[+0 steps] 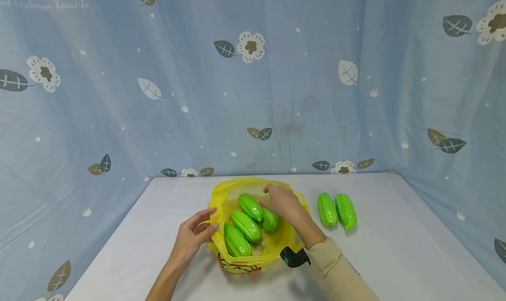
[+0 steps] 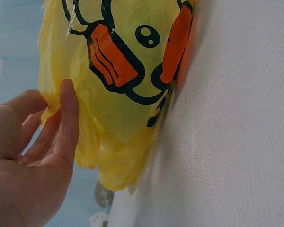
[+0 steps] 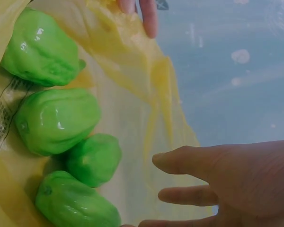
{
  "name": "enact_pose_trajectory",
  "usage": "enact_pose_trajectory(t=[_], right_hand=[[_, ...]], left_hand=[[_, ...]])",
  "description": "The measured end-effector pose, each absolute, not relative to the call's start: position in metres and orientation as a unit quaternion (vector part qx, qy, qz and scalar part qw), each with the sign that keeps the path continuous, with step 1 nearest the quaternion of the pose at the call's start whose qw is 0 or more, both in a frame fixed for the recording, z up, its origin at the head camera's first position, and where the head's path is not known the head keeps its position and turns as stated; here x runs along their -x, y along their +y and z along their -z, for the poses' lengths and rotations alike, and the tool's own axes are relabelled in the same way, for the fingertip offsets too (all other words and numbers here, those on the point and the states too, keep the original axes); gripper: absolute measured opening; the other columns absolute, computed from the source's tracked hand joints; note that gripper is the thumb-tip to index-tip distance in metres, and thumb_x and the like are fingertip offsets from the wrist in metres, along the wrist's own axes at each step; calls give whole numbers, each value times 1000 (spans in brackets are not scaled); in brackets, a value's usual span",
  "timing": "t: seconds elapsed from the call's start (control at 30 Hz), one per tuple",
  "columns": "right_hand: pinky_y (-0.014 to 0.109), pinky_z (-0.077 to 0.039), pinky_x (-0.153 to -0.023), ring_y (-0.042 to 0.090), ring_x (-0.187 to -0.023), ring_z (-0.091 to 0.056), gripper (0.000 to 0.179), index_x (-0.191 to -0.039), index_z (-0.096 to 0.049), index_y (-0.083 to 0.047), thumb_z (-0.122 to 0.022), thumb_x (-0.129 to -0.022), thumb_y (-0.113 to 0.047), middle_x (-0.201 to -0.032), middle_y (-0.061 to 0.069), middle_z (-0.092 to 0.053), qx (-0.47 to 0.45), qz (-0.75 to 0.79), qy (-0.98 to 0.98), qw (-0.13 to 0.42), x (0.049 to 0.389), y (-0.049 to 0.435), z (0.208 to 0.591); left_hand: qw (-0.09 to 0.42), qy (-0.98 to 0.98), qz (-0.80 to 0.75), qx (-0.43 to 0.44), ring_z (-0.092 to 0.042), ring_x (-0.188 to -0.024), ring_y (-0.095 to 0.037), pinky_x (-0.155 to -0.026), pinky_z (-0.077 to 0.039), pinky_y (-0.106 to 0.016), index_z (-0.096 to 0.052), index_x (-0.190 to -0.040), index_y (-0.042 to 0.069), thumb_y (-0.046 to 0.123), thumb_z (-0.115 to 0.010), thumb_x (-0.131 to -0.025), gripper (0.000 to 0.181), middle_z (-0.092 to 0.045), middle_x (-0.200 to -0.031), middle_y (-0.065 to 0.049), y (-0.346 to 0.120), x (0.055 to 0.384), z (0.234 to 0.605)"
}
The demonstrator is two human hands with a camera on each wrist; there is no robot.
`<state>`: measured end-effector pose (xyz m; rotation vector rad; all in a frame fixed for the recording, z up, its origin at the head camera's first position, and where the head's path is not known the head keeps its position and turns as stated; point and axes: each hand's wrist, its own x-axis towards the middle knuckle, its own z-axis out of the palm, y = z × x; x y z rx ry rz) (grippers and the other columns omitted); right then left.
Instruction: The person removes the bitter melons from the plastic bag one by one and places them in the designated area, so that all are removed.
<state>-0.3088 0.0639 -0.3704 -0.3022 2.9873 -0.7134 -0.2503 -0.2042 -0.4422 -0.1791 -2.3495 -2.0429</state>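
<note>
Two gourds (image 1: 327, 209) lie, long axes fore-and-aft, to the right of the nearer right hand (image 1: 282, 202), which is spread, apparently empty, over the bag (image 1: 241, 182) whose rim the left hand (image 1: 193, 235) pinches.

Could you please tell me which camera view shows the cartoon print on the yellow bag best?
The left wrist view: the cartoon print appears large, its eye and orange patches clear. The head view shows only a narrow strip low on the yellow bag; the right wrist view looks inside and shows none.
</note>
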Motion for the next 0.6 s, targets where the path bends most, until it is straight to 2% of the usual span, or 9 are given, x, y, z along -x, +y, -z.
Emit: enact_pose_trajectory(t=[0.13,0.3,0.6], right_hand=[[40,-52,-71,29,-97,-64,49,-130,-61,-8,-68,-91,-36,-127,13,-65,86,238,966,43,310,64,374],[46,-53,-79,36,-108,-62,53,-133,-57,-6,-68,-90,-34,-131,15,-62,79,244,965,58,310,63,377],[50,-52,-85,39,-113,-59,53,-131,-58,-6,-73,-86,-30,-126,16,-63,79,231,968,61,309,62,382]], left_hand=[[13,-755,653,59,-68,-92,-13,-70,-61,-31,-57,-134,14,20,-73,-89,48,-59,-130,-16,-204,250,442],[13,-758,650,57,-67,-92,-13,-70,-60,-31,-57,-134,14,20,-73,-89,48,-60,-130,-16,-204,250,443],[10,-755,653,57,-67,-92,-13,-70,-60,-30,-57,-134,14,19,-73,-89,48,-59,-132,-15,-204,250,443]])
